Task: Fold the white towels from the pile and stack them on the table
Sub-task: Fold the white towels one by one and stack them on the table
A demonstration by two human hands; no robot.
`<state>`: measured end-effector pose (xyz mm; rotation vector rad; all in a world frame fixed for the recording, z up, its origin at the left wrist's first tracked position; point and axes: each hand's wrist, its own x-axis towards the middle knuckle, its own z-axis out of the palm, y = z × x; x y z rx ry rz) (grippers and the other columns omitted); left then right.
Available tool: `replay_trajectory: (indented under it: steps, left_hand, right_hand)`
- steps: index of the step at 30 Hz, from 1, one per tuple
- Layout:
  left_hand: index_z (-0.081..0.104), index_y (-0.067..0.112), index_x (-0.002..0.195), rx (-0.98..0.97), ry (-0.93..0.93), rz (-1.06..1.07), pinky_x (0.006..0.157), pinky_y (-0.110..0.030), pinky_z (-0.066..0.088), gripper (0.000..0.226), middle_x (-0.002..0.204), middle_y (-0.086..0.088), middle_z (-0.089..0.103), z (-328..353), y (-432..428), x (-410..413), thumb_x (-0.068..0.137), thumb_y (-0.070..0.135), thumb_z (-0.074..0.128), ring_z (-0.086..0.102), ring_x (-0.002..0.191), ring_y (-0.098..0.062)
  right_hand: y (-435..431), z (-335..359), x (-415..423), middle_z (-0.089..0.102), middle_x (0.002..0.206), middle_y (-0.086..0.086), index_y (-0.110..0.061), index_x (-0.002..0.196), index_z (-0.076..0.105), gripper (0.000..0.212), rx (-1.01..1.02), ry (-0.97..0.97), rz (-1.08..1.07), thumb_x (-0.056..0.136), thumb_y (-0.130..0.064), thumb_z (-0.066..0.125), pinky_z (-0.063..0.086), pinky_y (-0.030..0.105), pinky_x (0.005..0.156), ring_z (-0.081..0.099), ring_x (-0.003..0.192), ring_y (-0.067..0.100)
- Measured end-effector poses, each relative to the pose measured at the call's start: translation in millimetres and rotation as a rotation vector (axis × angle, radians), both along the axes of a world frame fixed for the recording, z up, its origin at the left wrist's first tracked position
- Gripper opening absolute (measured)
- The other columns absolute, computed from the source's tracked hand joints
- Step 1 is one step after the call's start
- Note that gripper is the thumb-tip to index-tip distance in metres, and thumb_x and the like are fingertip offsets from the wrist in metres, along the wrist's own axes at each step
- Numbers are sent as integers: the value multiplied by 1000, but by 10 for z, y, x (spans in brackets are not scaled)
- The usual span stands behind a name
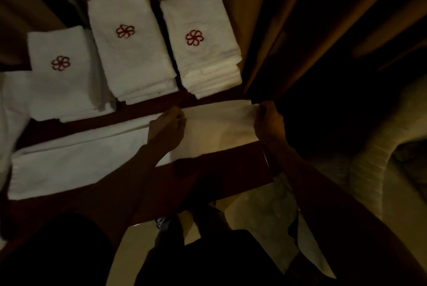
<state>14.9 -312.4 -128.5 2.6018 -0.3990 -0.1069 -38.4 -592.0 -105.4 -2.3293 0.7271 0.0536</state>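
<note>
A long white towel (pixel 80 158) is laid lengthwise across the near side of the dark table (pixel 219 170), running from about 8 o'clock to 2 o'clock of the view, evidently so that it can be doubled end over end. Its right-hand part is taken up along the far edge. The right grip (pixel 269 121) is closed to a pinch on the end corner at about 2 o'clock, and the left grip (pixel 167 125) is pinched on the same edge nearer the middle, with fingers curled over the cloth. In the dim light it cannot be said whether one layer or several are caught. The span between the two is held fairly taut, which is judged to keep the edge straight for a fold toward 9 o'clock. Beyond the towel, the left stack (pixel 64 84), middle stack (pixel 136 54) and right stack (pixel 203 47) are set in a row from 10 to 12 o'clock (each topped by a red flower emblem), kept clear of the working strip. More white cloth, taken to be the pile (pixel 11 110), lies at the 9 o'clock edge.
</note>
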Motion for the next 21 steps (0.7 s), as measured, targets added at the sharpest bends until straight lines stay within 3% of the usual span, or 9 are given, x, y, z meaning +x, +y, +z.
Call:
replay_trajectory:
  steps: [4,8,14,21]
  left_hand:
    - [58,12,98,38,49,40,67,-37,44,10,91,-7,66,-110,-41,86,96,22,58,63,83,-31]
    - [57,13,97,74,72,37,73,-44,49,9,96,-7,61,-221,-67,133,94,22,58,61,88,-32]
    - [60,10,110,190,25,-32,79,-45,48,28,113,-11,56,-288,-130,215,84,18,68,54,105,-32]
    - [61,12,110,138,-70,-219,81,-45,50,28,115,-7,58,-266,-353,205,82,11,63,55,108,-30]
  right_hand:
    - [-25,-117,132,60,133,8,-13,138,50,39,76,43,38,99,-15,55,40,23,86,58,121,27]
    - [-36,-237,234,58,136,10,-13,140,48,43,88,75,33,97,-13,56,44,32,95,56,124,30]
    - [-20,-403,287,57,134,10,-17,137,49,44,10,104,38,95,-20,61,50,41,93,57,119,34]
    - [32,-386,180,51,143,7,-23,147,36,60,63,201,-88,96,-46,58,51,45,95,53,126,33]
